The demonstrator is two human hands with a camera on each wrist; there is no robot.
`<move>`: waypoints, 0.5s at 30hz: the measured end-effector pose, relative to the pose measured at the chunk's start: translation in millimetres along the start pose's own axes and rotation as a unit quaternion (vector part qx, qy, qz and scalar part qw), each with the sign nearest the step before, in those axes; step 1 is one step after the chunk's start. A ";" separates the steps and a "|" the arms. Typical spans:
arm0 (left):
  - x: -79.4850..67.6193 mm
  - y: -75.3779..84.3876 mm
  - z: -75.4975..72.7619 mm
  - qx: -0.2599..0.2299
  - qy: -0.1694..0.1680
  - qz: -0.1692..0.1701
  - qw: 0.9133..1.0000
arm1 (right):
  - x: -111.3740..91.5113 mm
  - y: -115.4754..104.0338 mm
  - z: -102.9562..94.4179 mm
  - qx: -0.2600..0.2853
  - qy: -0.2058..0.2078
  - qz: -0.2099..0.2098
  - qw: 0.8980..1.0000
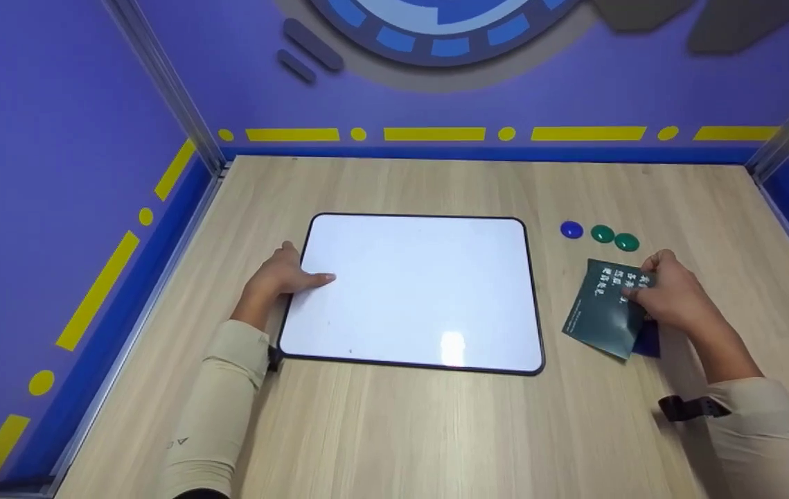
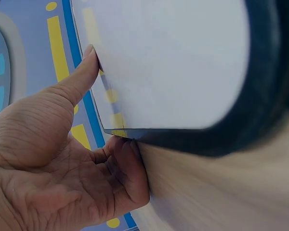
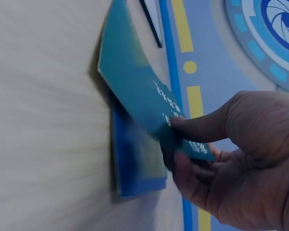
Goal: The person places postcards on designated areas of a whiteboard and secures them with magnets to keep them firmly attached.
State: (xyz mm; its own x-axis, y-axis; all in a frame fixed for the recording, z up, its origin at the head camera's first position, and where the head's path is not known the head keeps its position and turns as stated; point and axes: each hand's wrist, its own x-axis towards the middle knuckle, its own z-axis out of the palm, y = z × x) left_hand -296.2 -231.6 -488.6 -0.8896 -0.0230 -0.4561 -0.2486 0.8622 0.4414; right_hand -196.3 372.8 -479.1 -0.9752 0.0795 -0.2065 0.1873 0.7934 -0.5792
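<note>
A whiteboard [image 1: 408, 291] with a dark rim lies on the table. My left hand [image 1: 288, 272] grips its left edge: the thumb [image 2: 82, 77] lies over the white face, while the other fingers curl against the rim, their tips partly hidden. To the right, my right hand [image 1: 675, 294] pinches a dark green card [image 1: 602, 315] with white printed characters between thumb and fingers. That card is tilted and slightly bent, raised at the held end. Beneath it a dark blue card [image 3: 135, 163] rests on the table, mostly covered in the head view.
Beyond the cards sit a blue round magnet-like disc [image 1: 571, 229] and two green discs [image 1: 602, 233], side by side. The wooden table [image 1: 408, 436] is bounded by a blue-purple back panel [image 1: 394, 104] and side panels with yellow markings.
</note>
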 end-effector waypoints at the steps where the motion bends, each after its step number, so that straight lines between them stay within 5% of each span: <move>1: 0.2 0.4 -0.1 -0.002 0.001 0.001 1.000 | -0.1 -1.0 -1.6 0.016 -0.003 -0.006 1.000; 9: 0.7 0.2 -0.1 0.003 -0.003 0.003 1.000 | 2.6 -18.5 -2.5 0.133 -0.008 -0.040 0.990; 15: -0.4 0.5 -0.9 -0.001 -0.002 0.006 1.000 | 14.6 -48.4 20.6 0.158 -0.013 -0.052 0.986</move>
State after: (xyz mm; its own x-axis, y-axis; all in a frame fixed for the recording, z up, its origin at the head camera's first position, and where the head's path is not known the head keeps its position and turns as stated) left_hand -296.3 -231.6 -487.5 -0.8913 -0.0111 -0.4532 -0.2389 0.8611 0.4489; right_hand -217.2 323.1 -470.3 -0.9885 -0.0106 -0.1508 0.1181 0.5683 -0.8143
